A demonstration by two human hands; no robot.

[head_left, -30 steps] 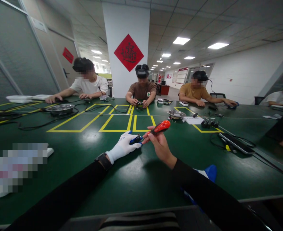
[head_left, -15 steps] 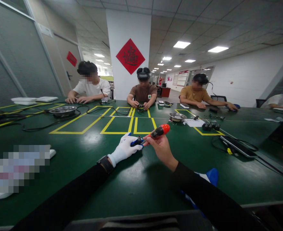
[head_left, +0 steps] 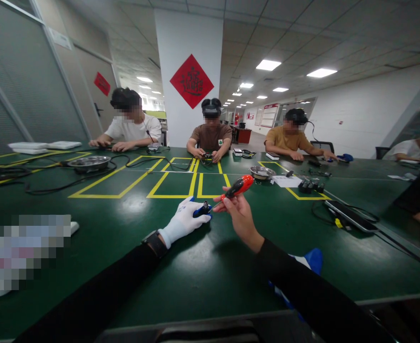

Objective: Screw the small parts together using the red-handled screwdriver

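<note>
My left hand (head_left: pixel 183 221), in a white and blue glove, is closed round a small black part (head_left: pixel 202 210) with a metal fitting pointing up. My bare right hand (head_left: pixel 244 220) grips a red and black screwdriver (head_left: pixel 239 186) by its handle. The screwdriver slants down to the left, its shaft reaching the black part. Whether the tip sits inside the part cannot be made out.
A blue and white glove (head_left: pixel 313 262) lies partly under my right sleeve. Metal bowls (head_left: pixel 262 172), black parts (head_left: pixel 310 186), a black device (head_left: pixel 351 216) with cables and white trays (head_left: pixel 65 144) are on the green table (head_left: pixel 131 290). Several people sit around it.
The screwdriver handle has risen slightly and my right-hand fingers have spread a little around it. At the far left edge another person's hand has come into view.
</note>
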